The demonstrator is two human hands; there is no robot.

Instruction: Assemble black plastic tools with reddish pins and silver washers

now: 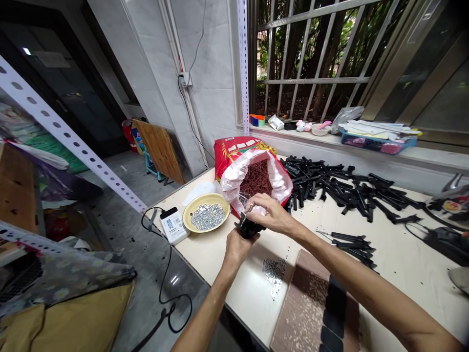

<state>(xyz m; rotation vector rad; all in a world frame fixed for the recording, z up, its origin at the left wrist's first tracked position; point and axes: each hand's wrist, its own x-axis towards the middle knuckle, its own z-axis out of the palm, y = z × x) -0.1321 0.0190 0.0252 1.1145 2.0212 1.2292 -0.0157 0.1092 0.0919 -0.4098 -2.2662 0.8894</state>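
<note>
My left hand (236, 249) is closed around a bunch of black plastic pieces (249, 228) above the front of the table. Right over it, my right hand (271, 213) has its thumb and fingers drawn together at the top of the bunch; whatever small item they pinch cannot be made out. Just behind both hands lies a red sack (234, 151) with its white mouth folded open, full of thin reddish-brown sticks (258, 178). To the left stands a yellow bowl (187, 215) holding small silvery metal parts (208, 216). More such parts form a small heap (274, 274) nearer me.
A large pile of black plastic pieces (330, 181) spreads at the back right, with a smaller group (353, 247) closer. A brown board with black pads (304, 298) lies in front. Left are a white container (175, 227) and a hanging black cable (168, 274). The windowsill bears a blue basket (379, 142).
</note>
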